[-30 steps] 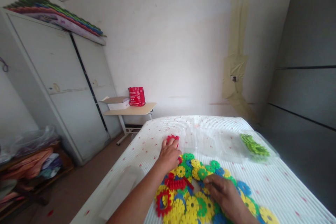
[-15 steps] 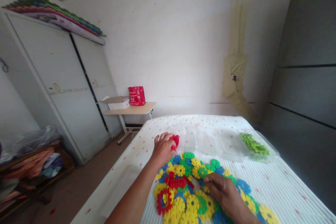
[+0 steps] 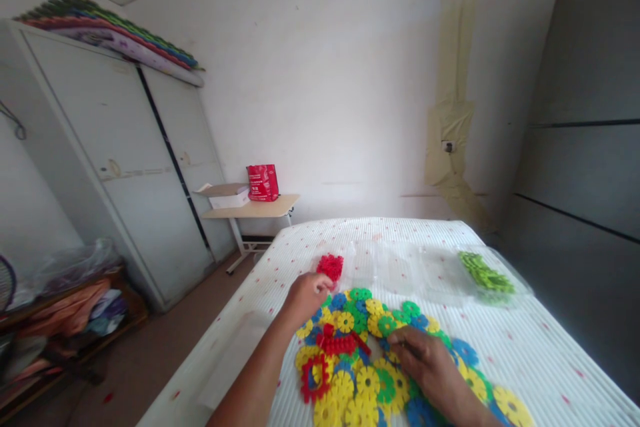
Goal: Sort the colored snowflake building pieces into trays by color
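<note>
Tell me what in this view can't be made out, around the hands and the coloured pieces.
- Right hand: its palm covers the discs beneath; whether the fingers pinch one is hidden.
- Left hand: curled by the red stack; whether it holds anything is hidden by its back.
- Pile's near edge: cut off by the bottom of the frame.
- Green pieces in a clear bag: too small and blurred to tell their shape.
- Red bag on the side table: print too small to read.
</note>
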A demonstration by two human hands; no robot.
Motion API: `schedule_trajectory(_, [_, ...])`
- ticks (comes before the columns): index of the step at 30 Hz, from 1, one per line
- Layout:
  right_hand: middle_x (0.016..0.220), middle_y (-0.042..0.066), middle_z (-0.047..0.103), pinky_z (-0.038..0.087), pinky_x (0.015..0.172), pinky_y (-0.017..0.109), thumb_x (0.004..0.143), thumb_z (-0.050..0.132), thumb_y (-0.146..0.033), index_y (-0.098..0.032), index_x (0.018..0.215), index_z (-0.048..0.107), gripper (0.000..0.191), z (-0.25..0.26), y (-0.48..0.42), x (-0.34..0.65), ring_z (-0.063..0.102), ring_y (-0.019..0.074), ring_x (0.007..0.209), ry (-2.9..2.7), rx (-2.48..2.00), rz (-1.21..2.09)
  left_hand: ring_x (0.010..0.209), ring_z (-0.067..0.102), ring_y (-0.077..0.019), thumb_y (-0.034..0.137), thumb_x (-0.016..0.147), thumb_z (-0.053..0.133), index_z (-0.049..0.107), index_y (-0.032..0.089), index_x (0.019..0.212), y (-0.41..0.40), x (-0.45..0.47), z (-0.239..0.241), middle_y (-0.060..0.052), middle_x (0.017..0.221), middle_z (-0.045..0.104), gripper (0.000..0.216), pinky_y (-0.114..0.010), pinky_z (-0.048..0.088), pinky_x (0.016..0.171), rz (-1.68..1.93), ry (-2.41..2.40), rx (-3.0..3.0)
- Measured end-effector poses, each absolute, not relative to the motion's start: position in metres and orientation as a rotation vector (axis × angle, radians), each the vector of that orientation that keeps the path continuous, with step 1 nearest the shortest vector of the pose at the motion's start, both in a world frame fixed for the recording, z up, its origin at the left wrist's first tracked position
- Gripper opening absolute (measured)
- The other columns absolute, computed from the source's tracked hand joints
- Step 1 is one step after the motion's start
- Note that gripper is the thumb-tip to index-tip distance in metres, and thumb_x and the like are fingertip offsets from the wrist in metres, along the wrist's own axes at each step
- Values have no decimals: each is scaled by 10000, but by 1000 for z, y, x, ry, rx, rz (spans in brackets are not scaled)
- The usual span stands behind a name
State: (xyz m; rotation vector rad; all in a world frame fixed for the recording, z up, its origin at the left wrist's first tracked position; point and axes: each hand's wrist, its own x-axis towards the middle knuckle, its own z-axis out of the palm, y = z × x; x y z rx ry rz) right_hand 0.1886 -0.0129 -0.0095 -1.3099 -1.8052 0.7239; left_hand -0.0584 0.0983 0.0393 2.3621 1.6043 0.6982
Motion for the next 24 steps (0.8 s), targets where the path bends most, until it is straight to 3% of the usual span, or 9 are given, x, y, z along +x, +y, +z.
schedule_trajectory(9, [745,15,637,445,616,242,852,426,-370,-199,830,623,262,-8,-13,188,572,154,670,-1815,-1289,699,854,584,-196,234,555,692,688,260,922,57,-48,20,-8,916,649,368,-255,445,728,239,1455,2467])
schedule_trajectory(16, [754,18,641,451,641,252,850,425,-359,-205,816,617,248,-5,-15,186,582,162,697,-1814,-1286,690,997,534,-194,190,501,720,660,258,962,54,-59,5,-12,1087,580,470,-246,424,859,315,1394,2373])
schedule_trajectory(24, [778,24,653,450,657,256,851,418,-344,-201,826,624,252,-7,-14,187,590,166,713,-1843,-1300,684,941,555,-162,152,572,658,662,210,855,54,-66,-3,-4,969,619,289,-221,420,834,442,1405,2326])
